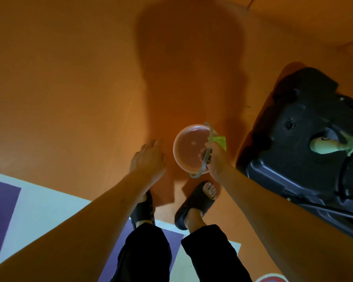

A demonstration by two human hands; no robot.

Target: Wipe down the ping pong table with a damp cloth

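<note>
Above the orange floor [69, 78], the right hand [214, 157] grips the bucket [190, 149] by its handle, the green cloth [220, 140] pinched alongside, likely for wetting. Left of the bucket, the left hand [149, 157] hangs open; no ping pong table is visible.

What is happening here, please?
A person stands on an orange floor in black sandals and looks down. The right hand grips the handle of a small clear bucket, together with a yellow-green cloth. The left hand hangs open beside the bucket and holds nothing. A black moulded base lies on the right. No ping pong table is in view, so wiping has not begun.
</note>
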